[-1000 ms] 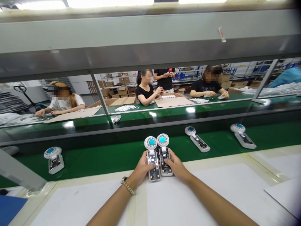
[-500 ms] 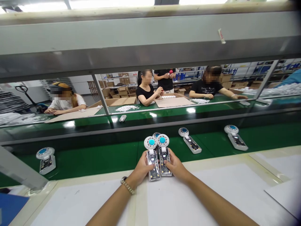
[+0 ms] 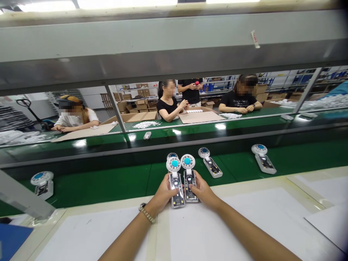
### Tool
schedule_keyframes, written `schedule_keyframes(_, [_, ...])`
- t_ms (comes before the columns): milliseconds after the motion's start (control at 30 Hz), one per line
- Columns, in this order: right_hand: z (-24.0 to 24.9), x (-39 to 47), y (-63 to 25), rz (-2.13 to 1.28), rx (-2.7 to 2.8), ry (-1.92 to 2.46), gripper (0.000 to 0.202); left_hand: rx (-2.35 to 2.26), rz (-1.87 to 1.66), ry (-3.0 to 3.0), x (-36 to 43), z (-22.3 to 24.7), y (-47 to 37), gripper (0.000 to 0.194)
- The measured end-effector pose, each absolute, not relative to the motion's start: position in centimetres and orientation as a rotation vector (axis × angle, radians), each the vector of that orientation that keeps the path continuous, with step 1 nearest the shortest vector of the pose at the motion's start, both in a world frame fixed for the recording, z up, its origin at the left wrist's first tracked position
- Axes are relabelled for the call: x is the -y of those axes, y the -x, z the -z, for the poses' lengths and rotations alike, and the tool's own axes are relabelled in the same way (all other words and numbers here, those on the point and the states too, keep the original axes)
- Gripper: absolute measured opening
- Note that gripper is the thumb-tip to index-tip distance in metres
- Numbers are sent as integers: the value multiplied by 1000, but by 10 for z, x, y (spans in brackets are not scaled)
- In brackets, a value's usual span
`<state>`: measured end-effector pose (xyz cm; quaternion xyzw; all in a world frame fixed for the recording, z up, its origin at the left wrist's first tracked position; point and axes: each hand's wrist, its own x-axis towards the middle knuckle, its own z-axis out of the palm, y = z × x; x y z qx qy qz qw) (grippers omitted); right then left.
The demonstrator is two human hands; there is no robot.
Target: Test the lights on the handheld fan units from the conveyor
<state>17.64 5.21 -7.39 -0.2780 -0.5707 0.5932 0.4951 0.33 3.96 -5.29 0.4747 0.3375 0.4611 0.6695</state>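
Observation:
My left hand (image 3: 165, 193) is closed round a clear-cased device (image 3: 177, 197) with a round white head and blue centre, its thumb on the front. A similar device (image 3: 191, 192) is held in my right hand (image 3: 201, 188), thumb also on its front. The two devices stand side by side, heads up, above the near edge of the white-covered table (image 3: 206, 232). Behind the left one, the blue-centred head (image 3: 172, 156) of another device shows; its body is mostly hidden.
On the green belt (image 3: 108, 185) lie more such devices, at the left (image 3: 43, 184), right of centre (image 3: 212, 166) and at the right (image 3: 265, 163). A metal post (image 3: 24, 195) stands at the left. Several people work across the line.
The devices on the green belt have shifted left, as the one behind my hands has. My hands and the two held devices are nearly unmoved. Across the line, a person's outstretched arm has drawn in.

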Motion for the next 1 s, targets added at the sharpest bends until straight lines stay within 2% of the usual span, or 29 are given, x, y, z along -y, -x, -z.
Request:
schedule_keyframes(333, [77, -55, -174, -1482, 1336, 606, 44, -742, -1049, -1044, -42, 57, -2, 58])
schedule_keyframes(467, [74, -53, -176, -1557, 1194, 639, 54, -742, -1040, -1022, -41, 54, -3, 60])
schedule_keyframes(533, [72, -52, -177, -1679, 1067, 655, 53, -755, -1046, -992, -41, 52, -5, 54])
schedule_keyframes(633, [67, -51, -181, -1882, 919, 683, 39, -846, -1032, -943, -43, 51, -7, 39])
schedule_keyframes(767, [56, -52, -188, -1951, 851, 656, 61, -999, -861, -954, -49, 51, -8, 60])
schedule_keyframes(933, [52, -65, -203, -1934, 912, 723, 66, -1023, -836, -919, -51, 51, -6, 58])
schedule_keyframes(1000, [57, -73, -212, -1820, 991, 837, 66, -1051, -849, -905, -51, 50, -6, 59])
